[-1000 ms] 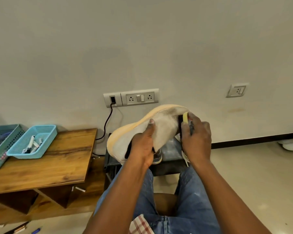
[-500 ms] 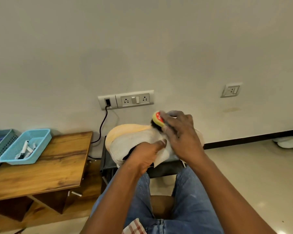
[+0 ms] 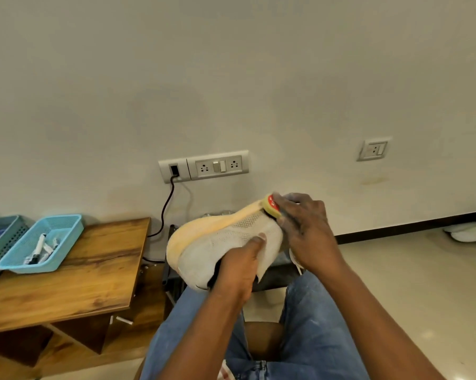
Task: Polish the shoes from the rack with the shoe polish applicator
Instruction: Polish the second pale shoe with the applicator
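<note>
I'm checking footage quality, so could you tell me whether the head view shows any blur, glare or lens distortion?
Head view: lighting is soft and even; faint glare patches on the floor at lower right; the wide angle bends the baseboard and table edges; the right hand on the applicator is slightly motion-blurred, while the shoe and left hand stay fairly sharp.

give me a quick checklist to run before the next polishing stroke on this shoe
1. Left hand grips the white shoe: ok.
2. Right hand holds the applicator: ok.
3. Applicator touching the shoe near its toe end: ok.
4. Sole turned up and away, knit upper facing the person: ok.
5. Polish left on the pad: cannot tell, hidden.
6. Shoe held over the lap, apart from the wooden table: ok.
</note>
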